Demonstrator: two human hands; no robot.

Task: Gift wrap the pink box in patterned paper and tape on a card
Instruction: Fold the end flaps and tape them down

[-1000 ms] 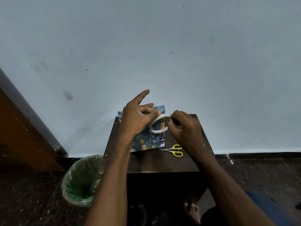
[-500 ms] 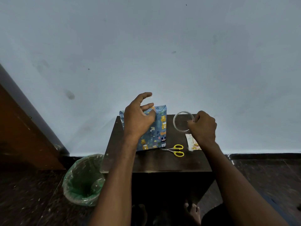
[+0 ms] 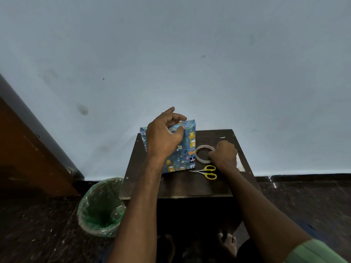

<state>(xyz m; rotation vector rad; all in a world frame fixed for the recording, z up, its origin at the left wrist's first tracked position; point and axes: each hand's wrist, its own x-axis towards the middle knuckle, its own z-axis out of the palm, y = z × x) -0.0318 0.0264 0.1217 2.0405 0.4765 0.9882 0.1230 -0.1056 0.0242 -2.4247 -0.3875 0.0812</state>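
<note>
We see the box (image 3: 183,149) fully papered; left hand (image 3: 164,135) presses it, fingers loose, right hand (image 3: 224,154) grips the tape roll (image 3: 201,149) at three o'clock; the card looks untaped.

Left hand (image 3: 164,137) rests on the wrapped box (image 3: 182,149); right hand (image 3: 225,155) holds the tape roll (image 3: 202,154) beside scissors (image 3: 206,172).

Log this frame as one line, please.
left hand presses wrapped box | right hand grips tape roll on table | scissors idle

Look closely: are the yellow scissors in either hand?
No. The scissors lie on the table, untouched, in front of the tape roll.
</note>
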